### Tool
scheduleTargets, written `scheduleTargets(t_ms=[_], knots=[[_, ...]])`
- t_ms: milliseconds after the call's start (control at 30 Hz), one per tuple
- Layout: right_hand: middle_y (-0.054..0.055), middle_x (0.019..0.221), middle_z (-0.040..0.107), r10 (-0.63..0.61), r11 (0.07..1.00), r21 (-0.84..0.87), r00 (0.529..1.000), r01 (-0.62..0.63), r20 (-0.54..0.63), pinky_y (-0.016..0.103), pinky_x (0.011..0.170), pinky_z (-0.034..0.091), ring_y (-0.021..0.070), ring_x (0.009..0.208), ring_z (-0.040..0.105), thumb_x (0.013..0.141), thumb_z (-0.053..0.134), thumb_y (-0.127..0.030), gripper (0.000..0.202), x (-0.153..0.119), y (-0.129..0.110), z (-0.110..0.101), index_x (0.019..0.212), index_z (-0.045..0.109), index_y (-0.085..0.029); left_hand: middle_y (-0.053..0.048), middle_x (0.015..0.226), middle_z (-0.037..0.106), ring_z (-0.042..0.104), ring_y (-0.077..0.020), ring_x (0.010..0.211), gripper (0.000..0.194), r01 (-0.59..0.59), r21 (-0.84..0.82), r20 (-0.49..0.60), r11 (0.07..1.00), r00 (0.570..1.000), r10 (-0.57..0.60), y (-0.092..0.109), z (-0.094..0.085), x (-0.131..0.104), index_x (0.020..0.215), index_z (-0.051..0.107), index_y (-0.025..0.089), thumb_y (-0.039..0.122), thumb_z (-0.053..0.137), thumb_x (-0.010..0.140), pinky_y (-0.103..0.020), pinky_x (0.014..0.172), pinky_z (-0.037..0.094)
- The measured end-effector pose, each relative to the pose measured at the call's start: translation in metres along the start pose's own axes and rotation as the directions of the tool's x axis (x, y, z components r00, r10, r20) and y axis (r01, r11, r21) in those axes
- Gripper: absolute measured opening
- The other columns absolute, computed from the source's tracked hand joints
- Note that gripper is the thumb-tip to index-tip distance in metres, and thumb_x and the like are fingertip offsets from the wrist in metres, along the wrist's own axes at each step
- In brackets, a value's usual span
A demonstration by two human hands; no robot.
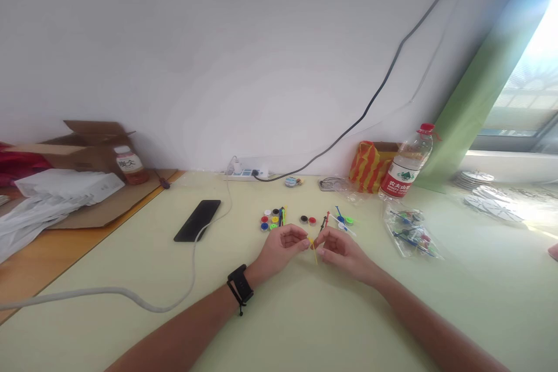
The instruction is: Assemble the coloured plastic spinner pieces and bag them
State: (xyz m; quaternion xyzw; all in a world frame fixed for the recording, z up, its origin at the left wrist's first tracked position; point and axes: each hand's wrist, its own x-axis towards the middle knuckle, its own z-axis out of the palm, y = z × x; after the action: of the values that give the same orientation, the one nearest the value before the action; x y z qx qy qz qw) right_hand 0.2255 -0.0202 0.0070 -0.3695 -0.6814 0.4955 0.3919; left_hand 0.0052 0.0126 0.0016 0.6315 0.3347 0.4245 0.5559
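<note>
Between my two hands is a small yellow piece with a thin yellow stick (pixel 315 254) pointing down. My left hand (pixel 286 249), with a black watch (pixel 240 286) on its wrist, is pinched on the yellow piece. My right hand (pixel 341 250) has thumb and fingers curled close to the piece's other side; whether they grip it is too small to tell. Behind my left hand several coloured discs (pixel 264 220) lie beside upright-pointing coloured sticks (pixel 282 217). Behind my right hand are a red disc (pixel 312 220), a black disc (pixel 304 219), a red arrow stick (pixel 327 220) and a green disc (pixel 349 221).
A black phone (pixel 197 221) and a white cable (pixel 194 261) lie left. At the wall stands a power strip (pixel 246 175). Right are a large bottle (pixel 406 165), a striped bag (pixel 367 167) and plastic bags of parts (pixel 414 232). A cardboard box (pixel 93 151) sits far left.
</note>
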Motion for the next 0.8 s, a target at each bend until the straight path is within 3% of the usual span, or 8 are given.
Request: scheduleTargets(t_ms=[100, 200, 300, 367, 433, 533, 600, 800], knots=[[0.005, 0.105, 0.065, -0.011, 1.0, -0.005, 1.0, 0.011, -0.001, 0.029, 0.068, 0.049, 0.0128, 0.07, 0.055, 0.092, 0.067, -0.05, 0.038, -0.001, 0.002, -0.001, 0.119, 0.057, -0.025, -0.008, 0.092, 0.074, 0.072, -0.0205, 0.086, 0.034, 0.001, -0.021, 0.004, 1.0, 1.0, -0.001, 0.001, 0.001, 0.0, 0.094, 0.073, 0.015, 0.042, 0.084, 0.077, -0.035, 0.084, 0.059], [0.006, 0.111, 0.063, -0.014, 1.0, -0.019, 0.999, 0.014, -0.035, 0.031, 0.069, 0.051, 0.0131, 0.071, 0.056, 0.092, 0.067, -0.048, 0.066, -0.003, 0.006, 0.0, 0.149, 0.036, -0.032, -0.008, 0.092, 0.074, 0.072, -0.0208, 0.087, 0.035, 0.004, -0.043, 0.01, 0.999, 1.0, -0.004, 0.001, 0.001, 0.0, 0.094, 0.073, 0.015, 0.043, 0.085, 0.076, -0.035, 0.084, 0.059], [0.004, 0.112, 0.061, -0.033, 0.998, -0.056, 0.995, 0.028, -0.092, 0.031, 0.068, 0.05, 0.0122, 0.069, 0.054, 0.092, 0.066, -0.047, 0.078, -0.003, 0.009, 0.002, 0.157, 0.023, -0.036, -0.008, 0.092, 0.074, 0.072, -0.0204, 0.086, 0.035, 0.011, -0.045, 0.0, 0.999, 1.0, -0.011, 0.001, 0.001, 0.0, 0.093, 0.073, 0.016, 0.043, 0.085, 0.075, -0.034, 0.083, 0.059], [0.003, 0.108, 0.06, -0.046, 0.994, -0.1, 0.993, 0.035, -0.108, 0.029, 0.066, 0.049, 0.0119, 0.068, 0.053, 0.092, 0.066, -0.048, 0.061, -0.003, 0.01, 0.002, 0.147, 0.042, -0.033, -0.008, 0.092, 0.074, 0.072, -0.0201, 0.086, 0.035, 0.014, -0.046, -0.005, 0.999, 1.0, -0.014, 0.001, 0.001, 0.0, 0.093, 0.073, 0.016, 0.044, 0.085, 0.075, -0.034, 0.083, 0.059], [0.001, 0.089, 0.06, -0.034, 0.986, -0.164, 0.997, 0.023, -0.064, 0.028, 0.06, 0.044, 0.0116, 0.063, 0.05, 0.093, 0.063, -0.051, 0.031, -0.001, 0.009, -0.001, 0.107, 0.068, -0.024, -0.008, 0.091, 0.074, 0.071, -0.0196, 0.085, 0.035, 0.012, -0.039, -0.009, 0.999, 1.0, -0.012, 0.001, 0.002, -0.001, 0.092, 0.073, 0.015, 0.043, 0.085, 0.074, -0.034, 0.083, 0.059], [-0.002, 0.056, 0.045, 0.016, 0.974, -0.225, 1.0, -0.012, 0.017, 0.027, 0.051, 0.033, 0.0109, 0.051, 0.038, 0.097, 0.053, -0.059, 0.058, 0.0, 0.006, -0.007, 0.055, 0.052, -0.019, -0.008, 0.089, 0.074, 0.071, -0.0193, 0.083, 0.034, 0.008, -0.03, -0.014, 1.0, 1.0, -0.008, 0.002, 0.002, -0.001, 0.092, 0.073, 0.015, 0.043, 0.085, 0.075, -0.034, 0.083, 0.059], [-0.002, 0.052, 0.041, 0.014, 0.978, -0.211, 1.0, -0.013, 0.002, 0.027, 0.05, 0.031, 0.0109, 0.05, 0.036, 0.096, 0.054, -0.062, 0.061, 0.001, 0.004, -0.009, 0.052, 0.045, -0.019, -0.008, 0.089, 0.074, 0.072, -0.0197, 0.083, 0.035, 0.008, -0.031, -0.015, 1.0, 1.0, -0.009, 0.002, 0.002, -0.001, 0.092, 0.073, 0.016, 0.043, 0.085, 0.075, -0.034, 0.083, 0.06], [0.003, 0.081, 0.063, 0.001, 1.0, -0.029, 0.999, -0.002, -0.036, 0.028, 0.061, 0.047, 0.0152, 0.068, 0.054, 0.09, 0.066, -0.057, 0.036, 0.0, -0.003, -0.003, 0.086, 0.064, -0.021, -0.008, 0.09, 0.074, 0.072, -0.02, 0.084, 0.034, -0.002, -0.023, -0.006, 1.0, 1.0, 0.002, 0.0, 0.001, 0.0, 0.092, 0.073, 0.016, 0.044, 0.085, 0.075, -0.035, 0.083, 0.059]])
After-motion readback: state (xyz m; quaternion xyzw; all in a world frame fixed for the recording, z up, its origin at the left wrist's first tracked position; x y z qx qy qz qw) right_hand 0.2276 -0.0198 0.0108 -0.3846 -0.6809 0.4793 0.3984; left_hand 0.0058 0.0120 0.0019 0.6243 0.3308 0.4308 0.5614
